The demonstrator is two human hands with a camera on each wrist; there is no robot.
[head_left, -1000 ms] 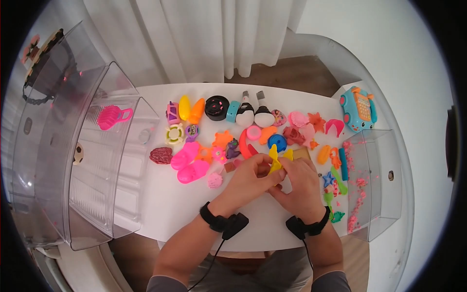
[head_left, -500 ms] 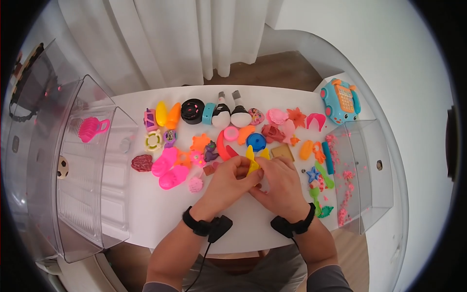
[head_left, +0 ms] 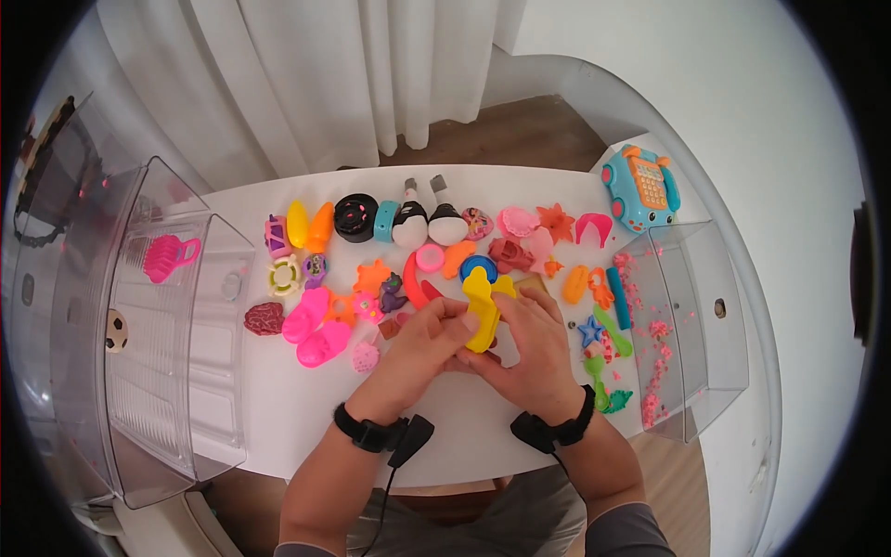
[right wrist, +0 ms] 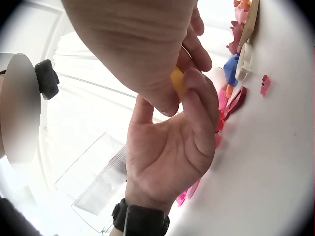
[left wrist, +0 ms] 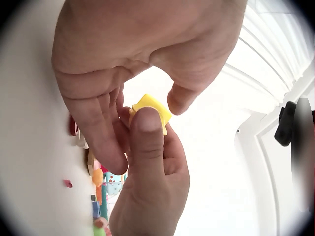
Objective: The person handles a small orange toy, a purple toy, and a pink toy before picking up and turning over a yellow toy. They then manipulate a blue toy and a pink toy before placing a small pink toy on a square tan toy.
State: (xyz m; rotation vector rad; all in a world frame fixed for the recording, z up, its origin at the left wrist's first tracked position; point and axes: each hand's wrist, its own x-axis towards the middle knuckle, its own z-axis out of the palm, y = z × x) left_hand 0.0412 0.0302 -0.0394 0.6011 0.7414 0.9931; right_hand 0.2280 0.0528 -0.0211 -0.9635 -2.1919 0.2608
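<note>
Both hands hold a yellow plastic toy mold (head_left: 481, 314) with lobed ends, raised over the front of the white table. In the head view my left hand (head_left: 422, 348) grips it from the left, the thumb lying along its edge. My right hand (head_left: 534, 348) holds it from the right, index finger by the second lobed part and thumb near its lower end. The left wrist view shows the right thumb pressed on the yellow mold (left wrist: 152, 105). Fingers cover most of the yellow mold (right wrist: 177, 81) in the right wrist view.
Toys spread behind the hands: pink shoes (head_left: 322, 343), a blue round lid (head_left: 479, 268), a purple figure (head_left: 391, 292), a tan block (head_left: 532, 284). Clear bins stand left (head_left: 218, 371) and right (head_left: 715, 343). A toy phone (head_left: 642, 190) sits at back right.
The yellow mold has turned from edge-on to show its broad face, and the fingers have shifted around it. The whole head view has swung, so the table appears further left.
</note>
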